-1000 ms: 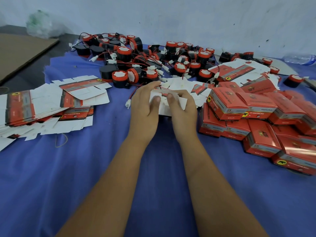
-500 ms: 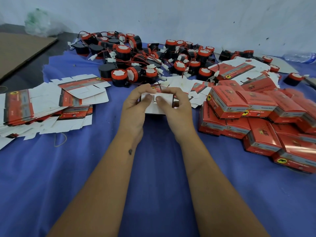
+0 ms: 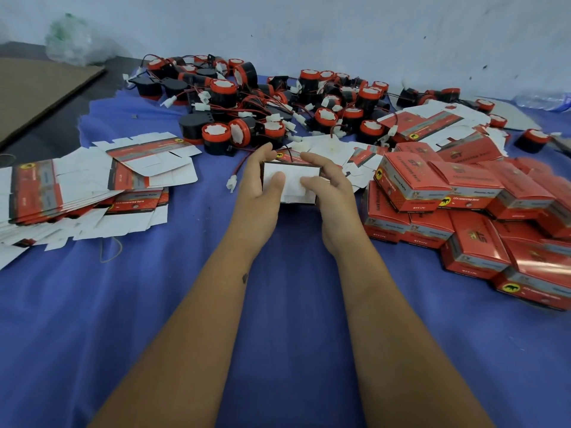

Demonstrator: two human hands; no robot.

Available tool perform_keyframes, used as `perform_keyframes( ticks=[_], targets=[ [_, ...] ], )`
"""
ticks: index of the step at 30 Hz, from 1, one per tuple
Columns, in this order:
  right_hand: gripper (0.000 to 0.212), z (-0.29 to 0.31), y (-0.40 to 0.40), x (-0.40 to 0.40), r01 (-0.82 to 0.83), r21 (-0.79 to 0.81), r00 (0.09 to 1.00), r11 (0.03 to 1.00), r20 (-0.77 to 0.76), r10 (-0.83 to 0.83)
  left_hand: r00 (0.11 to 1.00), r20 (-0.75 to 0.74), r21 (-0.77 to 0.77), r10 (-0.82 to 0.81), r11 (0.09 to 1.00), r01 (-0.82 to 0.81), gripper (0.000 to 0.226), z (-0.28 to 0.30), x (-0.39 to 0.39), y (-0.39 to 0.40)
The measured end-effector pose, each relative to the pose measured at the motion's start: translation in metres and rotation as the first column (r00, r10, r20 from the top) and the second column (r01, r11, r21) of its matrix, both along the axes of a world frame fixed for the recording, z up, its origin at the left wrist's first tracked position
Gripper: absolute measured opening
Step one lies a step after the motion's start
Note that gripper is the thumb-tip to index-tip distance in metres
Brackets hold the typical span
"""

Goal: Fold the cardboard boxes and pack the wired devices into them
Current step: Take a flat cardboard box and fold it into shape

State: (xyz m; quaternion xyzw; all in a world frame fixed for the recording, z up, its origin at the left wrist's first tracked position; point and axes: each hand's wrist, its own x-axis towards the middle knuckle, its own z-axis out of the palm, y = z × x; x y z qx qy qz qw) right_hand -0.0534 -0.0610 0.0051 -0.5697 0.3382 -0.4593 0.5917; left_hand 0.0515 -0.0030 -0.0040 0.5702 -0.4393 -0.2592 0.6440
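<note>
Left hand (image 3: pixel 259 183) and right hand (image 3: pixel 332 188) both grip one cardboard box (image 3: pixel 292 183) between them, thumbs pressing its white flap, fingers curled over the far edge. Wired devices (image 3: pixel 262 109) piled just beyond the hands, folded red boxes (image 3: pixel 457 211) stacked to their right, flat box blanks (image 3: pixel 92 186) to their left, all on the blue-covered table (image 3: pixel 92 319).

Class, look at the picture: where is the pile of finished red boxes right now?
In the head view, the red boxes are heaped on the blue cloth at the right, just right of the right hand and nearer than the wired devices.
</note>
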Motion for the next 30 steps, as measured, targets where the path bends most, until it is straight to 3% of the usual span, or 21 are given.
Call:
perform_keyframes(
  ticks=[5, 14, 17, 20, 23, 25, 28, 30],
  targets=[
    [0.031, -0.006, 0.000, 0.000, 0.044, -0.116, 0.997, 0.992, -0.064, -0.052, 1.000, -0.017, -0.003, -0.024, 1.000, 0.024, 0.043, -0.001, 0.002, 0.003],
    [0.028, -0.003, 0.004, 0.004, 0.140, -0.264, 0.977, 0.954, -0.119, -0.177, 0.986, -0.055, -0.067, 0.160, 0.984, -0.163, 0.036, -0.003, 0.007, 0.002],
    [0.020, -0.002, 0.004, 0.003, 0.121, -0.116, 0.992, 0.986, -0.015, -0.124, 0.988, -0.077, -0.066, 0.136, 0.988, -0.141, 0.038, -0.001, 0.005, 0.002],
    [0.024, 0.002, 0.002, 0.002, 0.125, 0.063, 0.989, 0.990, 0.070, -0.130, 0.978, -0.210, -0.056, 0.002, 0.998, -0.014, 0.043, 0.004, 0.003, 0.003],
    [0.015, 0.002, 0.005, 0.003, 0.143, 0.017, 0.985, 0.990, 0.097, -0.144, 0.992, -0.123, 0.050, 0.022, 0.999, -0.016, 0.064, 0.006, 0.000, -0.001],
    [0.017, 0.001, 0.006, 0.002, 0.146, -0.070, 0.986, 0.987, 0.094, -0.139, 0.994, -0.057, 0.106, 0.094, 0.990, -0.088, 0.065, 0.006, -0.004, -0.002],
    [0.028, 0.001, 0.005, 0.001, 0.147, -0.119, 0.986, 0.982, 0.099, -0.136, 0.988, -0.098, 0.085, 0.118, 0.990, -0.110, 0.049, 0.001, -0.002, -0.004],
    [0.030, 0.002, 0.005, 0.000, 0.152, -0.099, 0.984, 0.983, 0.112, -0.140, 0.981, -0.146, 0.104, 0.126, 0.988, -0.111, 0.060, -0.002, 0.000, -0.005]
  ],
)
